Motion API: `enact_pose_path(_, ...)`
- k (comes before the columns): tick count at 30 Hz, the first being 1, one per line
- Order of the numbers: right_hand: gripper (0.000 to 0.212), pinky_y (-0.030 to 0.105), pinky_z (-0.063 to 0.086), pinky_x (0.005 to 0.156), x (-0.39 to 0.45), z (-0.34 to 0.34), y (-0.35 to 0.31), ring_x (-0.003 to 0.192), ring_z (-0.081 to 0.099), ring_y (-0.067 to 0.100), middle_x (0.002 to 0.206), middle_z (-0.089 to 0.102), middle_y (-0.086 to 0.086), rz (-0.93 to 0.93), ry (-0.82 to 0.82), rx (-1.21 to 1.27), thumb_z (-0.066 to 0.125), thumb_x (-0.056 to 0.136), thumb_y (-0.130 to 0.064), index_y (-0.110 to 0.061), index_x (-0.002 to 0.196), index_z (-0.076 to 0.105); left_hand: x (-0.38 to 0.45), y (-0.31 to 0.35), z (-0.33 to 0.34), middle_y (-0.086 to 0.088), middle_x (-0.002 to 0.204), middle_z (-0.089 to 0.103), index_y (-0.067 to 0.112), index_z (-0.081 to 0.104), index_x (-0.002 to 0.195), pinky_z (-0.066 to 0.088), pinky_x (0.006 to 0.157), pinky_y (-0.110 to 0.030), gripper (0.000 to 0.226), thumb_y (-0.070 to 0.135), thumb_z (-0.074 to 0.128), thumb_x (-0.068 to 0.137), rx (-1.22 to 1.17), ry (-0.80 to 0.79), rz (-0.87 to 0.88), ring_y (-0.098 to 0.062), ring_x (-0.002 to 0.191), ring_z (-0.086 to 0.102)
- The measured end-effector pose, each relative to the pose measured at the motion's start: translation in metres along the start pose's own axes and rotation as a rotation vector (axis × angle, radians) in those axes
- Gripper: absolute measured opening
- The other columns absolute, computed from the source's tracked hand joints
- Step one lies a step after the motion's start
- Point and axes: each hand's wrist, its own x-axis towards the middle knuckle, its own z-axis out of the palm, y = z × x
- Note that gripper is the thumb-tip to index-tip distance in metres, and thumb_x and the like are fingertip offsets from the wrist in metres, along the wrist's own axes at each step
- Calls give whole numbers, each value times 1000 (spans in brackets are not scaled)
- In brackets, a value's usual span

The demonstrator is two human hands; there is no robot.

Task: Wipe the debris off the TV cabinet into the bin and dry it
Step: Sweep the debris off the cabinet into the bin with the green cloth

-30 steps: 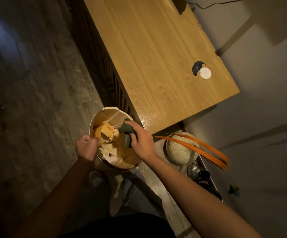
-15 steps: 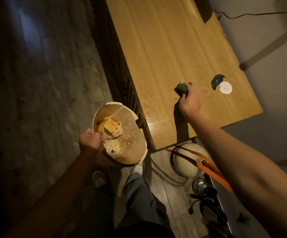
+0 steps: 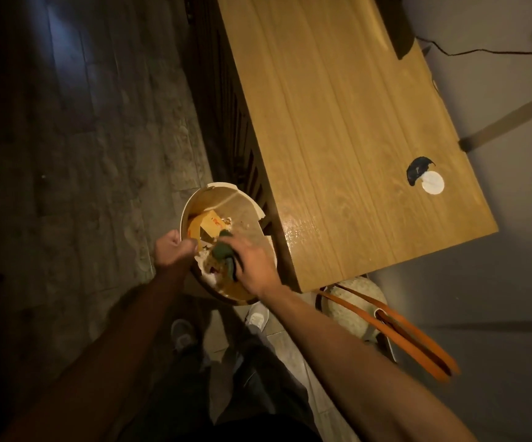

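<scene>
**Head view: cloth goes over the bin, cabinet waits behind**

Head camera looks straight down, and nearest us the right hand (image 3: 252,263) hangs over the open bin (image 3: 226,202), fingers curled round a dark green cloth (image 3: 225,253). Holding it there makes sense: anything shaken loose should drop inside, not onto the floor. Left hand (image 3: 172,250) is clenched on the near rim, fingers wrapped tight, likely steadying the bin and keeping it tucked just beside the cabinet's front corner. Inside, a yellow carton (image 3: 212,223) and pale crumbs are collected already. Just right of the bin, on the floor, sits a woven bag (image 3: 360,301) with orange straps. Further out, the TV cabinet (image 3: 338,138) tabletop looks free of crumbs, though a wet sheen shows at its near corner, so drying seems still to come. Toward the far edge lie a white disc (image 3: 432,183) and a dark scrap (image 3: 416,169).
</scene>
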Motion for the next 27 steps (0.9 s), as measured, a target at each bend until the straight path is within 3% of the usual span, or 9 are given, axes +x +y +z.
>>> enact_pose_path(2,56,37,29,126,-12,19,-12,148,41,19,156,50,1,56,66,101,59,96,3,-25,144,58,2,-3,-11,-3,62,33,12,39,63,23,50,-27,31,-2,61,81,8,-7,-20,-16,56,29)
enact_pose_path(6,52,25,34,120,-15,25,-39,139,50,14,148,59,1,149,342,255,55,96,6,-22,140,61,6,-11,-44,-3,61,46,9,48,66,31,50,-24,24,1,60,85,-4,-37,-63,-17,56,41)
enact_pose_path(9,49,11,31,115,-12,18,-56,138,49,8,148,58,-1,166,381,310,56,99,4,-21,141,60,6,-10,-73,1,56,52,14,51,62,35,49,-22,29,-8,57,81,-118,-54,-74,-17,55,48)
enact_pose_path(13,43,18,39,113,-6,15,-82,132,54,3,142,62,-8,191,448,322,56,102,-4,-21,141,59,8,-6,-118,15,48,60,16,56,67,41,37,-16,21,-3,55,76,-196,-135,-74,4,43,55)
enact_pose_path(16,40,7,36,105,6,16,-103,121,52,-14,131,60,-22,218,496,351,56,104,-10,-28,139,59,18,0,-146,12,54,62,19,57,71,44,41,-20,16,3,58,76,-163,-147,-68,-3,51,60)
enact_pose_path(20,36,28,42,110,34,14,-125,123,55,5,128,62,-13,277,539,425,59,103,-13,-23,138,59,38,15,-169,13,53,62,19,56,71,46,42,-20,17,3,57,76,-183,-151,-54,-8,56,59)
enact_pose_path(22,36,32,43,111,52,12,-133,124,57,9,128,63,-11,258,535,433,60,103,-13,-21,138,59,53,24,-177,14,52,62,18,55,71,47,43,-21,16,3,57,76,-191,-151,-58,-10,57,60)
enact_pose_path(25,35,29,43,110,83,8,-140,121,56,2,127,62,-14,223,523,415,60,103,-13,-23,137,59,81,42,-184,11,54,64,18,56,72,49,48,-25,14,4,59,75,-210,-133,-76,-12,58,62)
enact_pose_path(27,34,26,43,108,105,5,-142,118,55,-5,125,62,-17,212,515,412,60,103,-14,-26,135,58,100,54,-184,14,54,64,18,57,72,47,43,-22,15,4,58,76,-217,-135,-71,-8,54,61)
